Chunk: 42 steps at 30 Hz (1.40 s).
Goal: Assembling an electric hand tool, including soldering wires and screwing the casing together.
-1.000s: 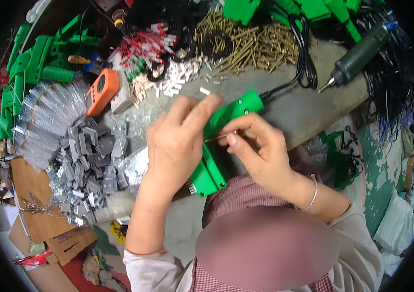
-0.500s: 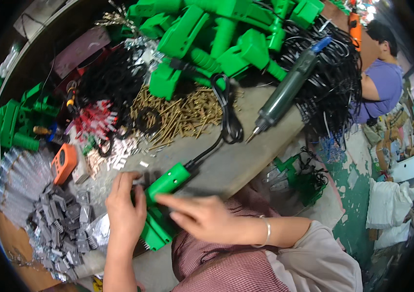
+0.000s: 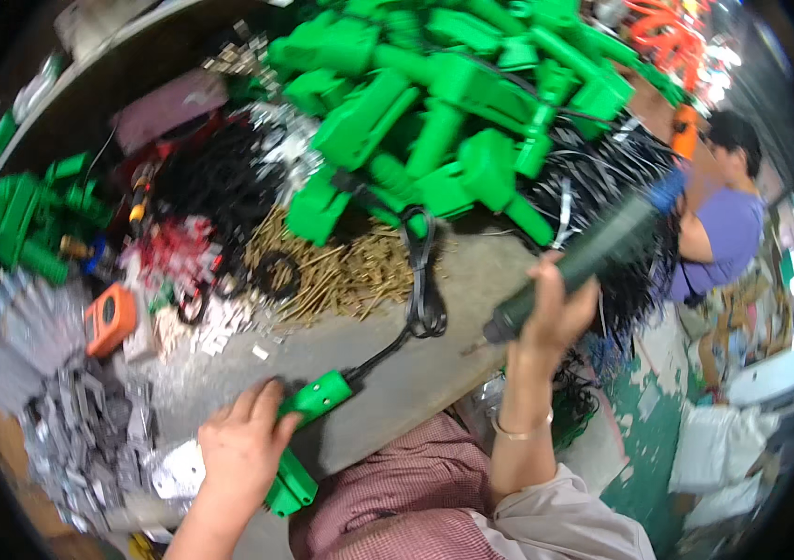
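My left hand (image 3: pixel 246 443) is closed over a green plastic housing (image 3: pixel 327 394) at the table's near edge. The handle end points up to the right and the wider end sticks out below my fingers. From the handle runs a black power cord (image 3: pixel 425 303), bundled in a loop on the tabletop. My right hand (image 3: pixel 551 313) wraps round the lower body of a dark electric screwdriver (image 3: pixel 593 245) with a blue top. Its tip slants down to the left, above the table and right of the housing. Motion blurs the screwdriver and the fingers on it.
Green housings (image 3: pixel 453 121) are heaped at the back, beside brass-coloured screws (image 3: pixel 350 271) and black cables (image 3: pixel 593 168). Grey ribbed parts (image 3: pixel 89 429), an orange meter (image 3: pixel 110 320) and red-and-white pieces (image 3: pixel 173 252) lie left. A person in purple (image 3: pixel 724 229) sits at right.
My right hand has left the green housing and reached up to the right, taking hold of the hanging screwdriver. My left hand stays on the housing. The view has shifted slightly.
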Available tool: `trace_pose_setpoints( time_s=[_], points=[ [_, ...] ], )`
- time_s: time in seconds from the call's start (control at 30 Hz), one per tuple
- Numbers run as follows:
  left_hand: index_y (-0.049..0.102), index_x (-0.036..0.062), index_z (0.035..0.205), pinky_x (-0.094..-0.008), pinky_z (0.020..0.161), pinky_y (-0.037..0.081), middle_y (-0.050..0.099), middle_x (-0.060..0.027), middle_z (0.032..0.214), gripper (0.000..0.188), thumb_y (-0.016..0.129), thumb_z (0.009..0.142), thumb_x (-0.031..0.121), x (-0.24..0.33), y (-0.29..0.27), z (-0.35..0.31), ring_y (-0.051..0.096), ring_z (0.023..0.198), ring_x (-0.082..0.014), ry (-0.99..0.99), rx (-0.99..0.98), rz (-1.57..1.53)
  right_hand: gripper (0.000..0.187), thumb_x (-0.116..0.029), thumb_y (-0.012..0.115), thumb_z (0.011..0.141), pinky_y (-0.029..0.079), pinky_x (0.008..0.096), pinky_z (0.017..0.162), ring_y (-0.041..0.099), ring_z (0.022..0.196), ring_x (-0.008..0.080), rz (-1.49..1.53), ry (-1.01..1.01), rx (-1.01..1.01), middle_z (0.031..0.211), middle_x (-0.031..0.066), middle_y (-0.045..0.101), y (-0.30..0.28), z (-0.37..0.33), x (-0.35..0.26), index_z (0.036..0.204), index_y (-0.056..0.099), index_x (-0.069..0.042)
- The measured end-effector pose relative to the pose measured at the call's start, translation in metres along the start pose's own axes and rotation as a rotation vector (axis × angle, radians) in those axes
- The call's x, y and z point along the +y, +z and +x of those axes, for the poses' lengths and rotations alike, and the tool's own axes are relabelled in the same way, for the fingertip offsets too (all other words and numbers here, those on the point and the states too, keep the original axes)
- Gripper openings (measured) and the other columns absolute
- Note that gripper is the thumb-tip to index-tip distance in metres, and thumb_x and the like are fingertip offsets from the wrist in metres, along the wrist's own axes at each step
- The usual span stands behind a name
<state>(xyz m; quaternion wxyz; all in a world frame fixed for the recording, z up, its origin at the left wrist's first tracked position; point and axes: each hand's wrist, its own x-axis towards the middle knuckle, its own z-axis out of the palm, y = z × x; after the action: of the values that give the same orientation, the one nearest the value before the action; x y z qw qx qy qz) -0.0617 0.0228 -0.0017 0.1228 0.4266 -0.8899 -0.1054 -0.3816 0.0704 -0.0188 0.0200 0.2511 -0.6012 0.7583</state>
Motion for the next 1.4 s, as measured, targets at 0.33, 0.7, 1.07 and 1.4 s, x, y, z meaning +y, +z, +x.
trace_pose_setpoints(
  time_s=[0.33,0.7,1.07,1.4],
  points=[
    [0.060,0.0060,0.084,-0.0372,0.068,0.049,0.061,-0.0082,0.078,0.016,0.066,0.072,0.013,0.014,0.009,0.018,0.064,0.074,-0.0241,0.115,0.073,-0.055,0.069,-0.035,0.062,0.091,0.043,0.0345,0.077,0.050,0.079,0.0170,0.580,0.144,-0.781,0.088,0.0066,0.047,0.068,-0.040,-0.097,0.143,0.031,-0.001],
    [0.065,0.0005,0.102,-0.0387,0.071,0.048,0.062,-0.0094,0.086,0.041,0.076,0.065,0.014,0.010,0.016,0.008,0.062,0.079,-0.0284,-0.009,0.076,-0.251,0.061,-0.059,0.071,0.079,0.045,0.0288,0.054,0.052,0.051,0.0134,0.566,0.132,-1.206,0.073,0.0013,0.054,0.111,-0.079,-0.088,0.099,0.040,-0.010],
    [0.059,0.0052,0.084,-0.0367,0.066,0.045,0.054,-0.0065,0.077,0.023,0.069,0.065,0.013,0.009,0.027,0.008,0.058,0.073,-0.0249,-0.005,0.151,-0.228,0.071,-0.056,0.070,0.078,0.040,0.0291,0.058,0.049,0.056,0.0122,0.661,0.122,-1.217,0.074,0.0014,0.050,0.106,-0.074,-0.072,0.117,0.046,-0.002],
    [0.058,0.0064,0.072,-0.0344,0.063,0.044,0.051,-0.0073,0.076,0.010,0.062,0.066,0.012,0.012,0.021,0.011,0.054,0.076,-0.0229,0.017,0.208,-0.198,0.050,-0.043,0.071,0.082,0.045,0.0327,0.060,0.054,0.057,0.0168,0.613,0.150,-1.397,0.076,0.0059,0.056,0.090,-0.063,-0.095,0.103,0.042,-0.009]
  ],
)
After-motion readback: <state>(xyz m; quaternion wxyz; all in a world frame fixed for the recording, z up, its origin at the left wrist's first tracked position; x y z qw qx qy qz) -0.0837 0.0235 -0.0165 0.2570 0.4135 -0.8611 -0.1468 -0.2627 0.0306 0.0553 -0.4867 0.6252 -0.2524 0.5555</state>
